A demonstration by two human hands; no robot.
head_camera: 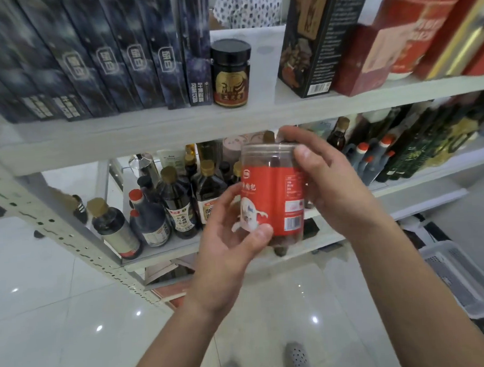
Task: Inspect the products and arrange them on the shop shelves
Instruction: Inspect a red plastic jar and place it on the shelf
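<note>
Now: left hand (227, 248) cups base of clear plastic jar (272, 193), thumb on glossy red label; right hand (327, 184) wraps upper side, thumb near lid. Jar held mid-air, just below upper shelf (148, 137) edge. Risk: smooth cylinder slips while turned, drops to hard tiled floor (74, 318). Lid probably clear screw-on; blurred. Beyond: lifted jar may clip shelf lip, knock dark sauce bottles (180, 203) or round black-capped jar (231, 74).

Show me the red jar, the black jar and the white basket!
red jar (275, 198): head view, on its red label.
black jar (232, 81): head view, on its gold front label.
white basket (458, 273): head view, on its slatted side wall.
</note>
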